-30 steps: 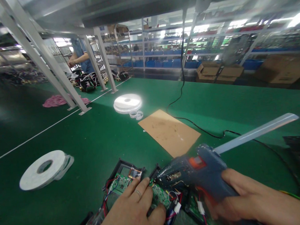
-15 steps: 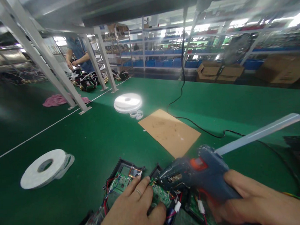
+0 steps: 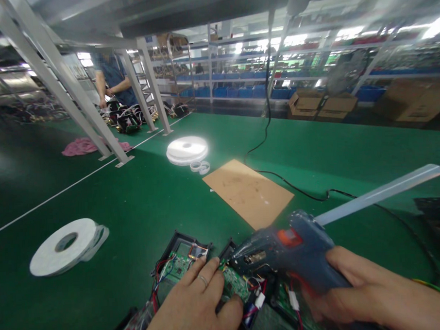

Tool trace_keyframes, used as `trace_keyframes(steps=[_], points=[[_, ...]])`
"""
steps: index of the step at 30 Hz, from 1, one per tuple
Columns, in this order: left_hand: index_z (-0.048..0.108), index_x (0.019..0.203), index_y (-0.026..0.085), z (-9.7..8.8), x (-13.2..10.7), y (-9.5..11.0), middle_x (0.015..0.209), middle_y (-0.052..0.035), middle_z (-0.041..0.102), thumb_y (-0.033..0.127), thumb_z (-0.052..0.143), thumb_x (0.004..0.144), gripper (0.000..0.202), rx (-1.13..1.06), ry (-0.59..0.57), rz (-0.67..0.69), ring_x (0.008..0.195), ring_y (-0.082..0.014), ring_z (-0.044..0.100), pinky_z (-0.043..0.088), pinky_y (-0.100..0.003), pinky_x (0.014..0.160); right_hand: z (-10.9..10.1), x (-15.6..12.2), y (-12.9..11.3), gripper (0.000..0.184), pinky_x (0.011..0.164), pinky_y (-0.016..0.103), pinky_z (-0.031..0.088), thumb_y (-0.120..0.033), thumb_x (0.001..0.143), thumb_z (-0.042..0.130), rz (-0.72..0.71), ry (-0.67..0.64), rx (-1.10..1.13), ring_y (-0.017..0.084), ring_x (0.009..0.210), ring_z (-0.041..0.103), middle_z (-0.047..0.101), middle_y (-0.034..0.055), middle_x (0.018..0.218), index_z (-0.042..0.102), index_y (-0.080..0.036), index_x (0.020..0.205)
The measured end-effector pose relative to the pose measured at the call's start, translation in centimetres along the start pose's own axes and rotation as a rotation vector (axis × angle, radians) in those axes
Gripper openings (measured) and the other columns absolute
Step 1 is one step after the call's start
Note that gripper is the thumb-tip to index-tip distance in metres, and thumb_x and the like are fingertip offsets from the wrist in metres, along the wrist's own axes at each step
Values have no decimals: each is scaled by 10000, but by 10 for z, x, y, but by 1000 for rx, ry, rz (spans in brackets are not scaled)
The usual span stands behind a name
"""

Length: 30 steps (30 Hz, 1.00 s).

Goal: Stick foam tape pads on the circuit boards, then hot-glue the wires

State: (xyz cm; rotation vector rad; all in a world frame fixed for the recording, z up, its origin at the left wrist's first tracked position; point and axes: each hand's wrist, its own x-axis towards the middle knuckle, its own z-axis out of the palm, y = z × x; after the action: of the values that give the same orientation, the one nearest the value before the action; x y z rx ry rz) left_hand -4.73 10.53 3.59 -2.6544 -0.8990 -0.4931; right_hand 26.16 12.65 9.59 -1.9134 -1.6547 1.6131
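Note:
A blue-grey hot glue gun (image 3: pixel 282 250) with a long clear glue stick (image 3: pixel 381 194) out of its back is gripped in my right hand (image 3: pixel 360 290). Its nozzle points left, at the edge of a green circuit board (image 3: pixel 237 283) in a black plastic housing (image 3: pixel 176 239). My left hand (image 3: pixel 193 302), with a ring on one finger, lies over the boards, fingers stretched and thumb apart. Its fingertips touch the board area just left of the nozzle. Red, black and blue wires and a white connector (image 3: pixel 260 300) surround the boards. My palm hides part of the housing.
White tape rolls lie at left (image 3: pixel 45 255) and farther back (image 3: pixel 187 149). A brown cardboard sheet (image 3: pixel 248 190) lies ahead, beside a black cable (image 3: pixel 297 185). Metal posts (image 3: pixel 82 103) stand on the green table; beyond them a co-worker (image 3: pixel 116 79) handles wired parts.
The glue gun and my right hand have shifted very slightly left and up. My left hand stays on the boards. The co-worker's one hand has moved lower.

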Motion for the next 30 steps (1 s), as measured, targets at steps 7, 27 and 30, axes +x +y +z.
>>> trace_keyframes(steps=[7,27,30], points=[[642,959,259,-1,-1,1,999,-92,720,335,418,968,236,-24,-23,-13,1057,-278,683,579,-453,915,1,-8,7,297,618,266,470,-445,676,757,17,-2,-1,215,768,587,649,10,794,674,-234,868],[662,1213,342,-9,-9,2,1310,-150,630,473,631,875,364,7,-95,-63,1203,-382,603,569,-540,887,4,-39,1,438,520,181,449,-423,671,763,-127,-181,560,132,604,623,732,70,823,723,-172,1027],[664,1217,287,-26,-13,-1,1290,-152,643,589,642,837,485,46,-113,15,1170,-376,626,596,-495,847,1,-43,2,408,475,157,425,-385,704,734,-215,-258,695,110,535,604,729,108,826,726,-154,1041]])
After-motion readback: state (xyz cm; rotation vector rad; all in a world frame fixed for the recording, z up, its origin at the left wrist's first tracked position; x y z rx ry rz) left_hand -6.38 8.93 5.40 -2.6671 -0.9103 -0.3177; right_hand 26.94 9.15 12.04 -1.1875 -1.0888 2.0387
